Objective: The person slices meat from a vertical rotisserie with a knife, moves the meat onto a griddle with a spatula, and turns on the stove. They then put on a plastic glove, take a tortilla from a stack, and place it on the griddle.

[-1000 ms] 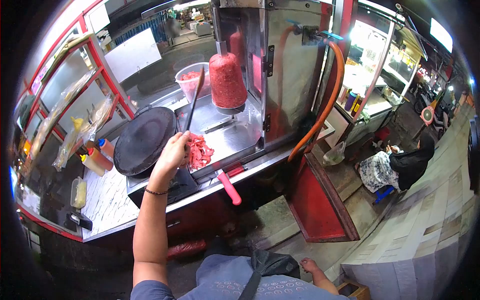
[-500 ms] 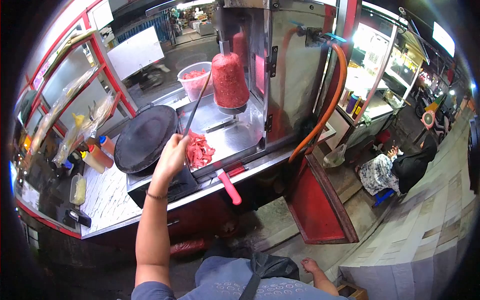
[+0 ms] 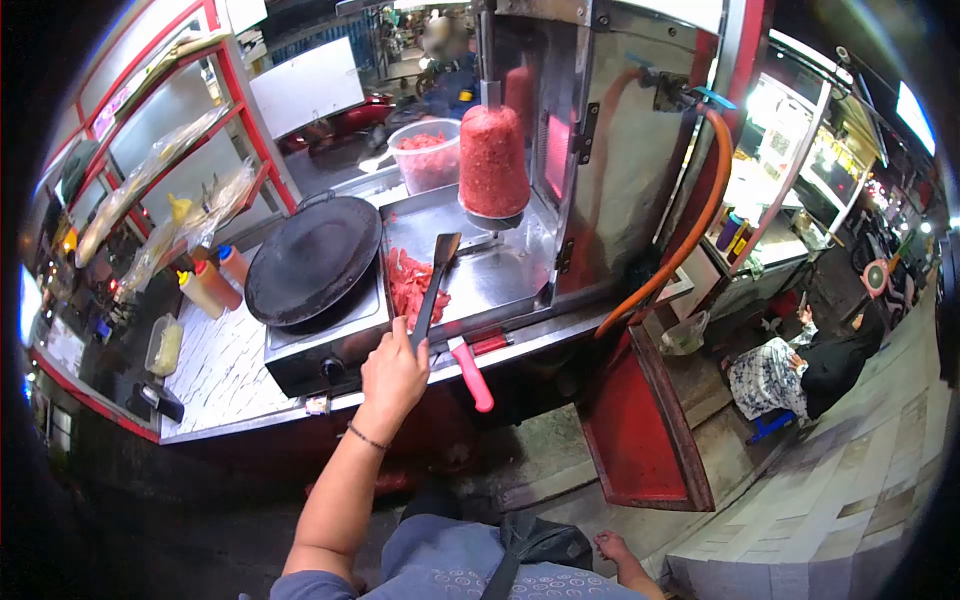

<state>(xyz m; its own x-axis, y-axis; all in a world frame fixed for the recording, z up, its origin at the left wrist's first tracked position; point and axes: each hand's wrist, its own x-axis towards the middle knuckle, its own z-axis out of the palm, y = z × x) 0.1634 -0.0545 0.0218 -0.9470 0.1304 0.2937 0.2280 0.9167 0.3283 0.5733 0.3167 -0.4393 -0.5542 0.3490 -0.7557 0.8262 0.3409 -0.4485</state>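
At a street stall, the steel rotisserie cabinet (image 3: 600, 150) towers over my view, a red meat cone (image 3: 492, 160) on its spit. Beside it sits the round black griddle (image 3: 312, 258). Sliced meat (image 3: 410, 285) lies on the steel tray (image 3: 490, 280). My left hand (image 3: 393, 375) is clenched around long tongs (image 3: 432, 285), which rise away from it over the slices. My right hand (image 3: 608, 548) hangs low, its grip unclear.

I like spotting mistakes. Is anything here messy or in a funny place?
One thing: the knife with the pink handle sticks out past the counter edge, so it could get bumped. The meat slices lie piled on the tray, not spilled.
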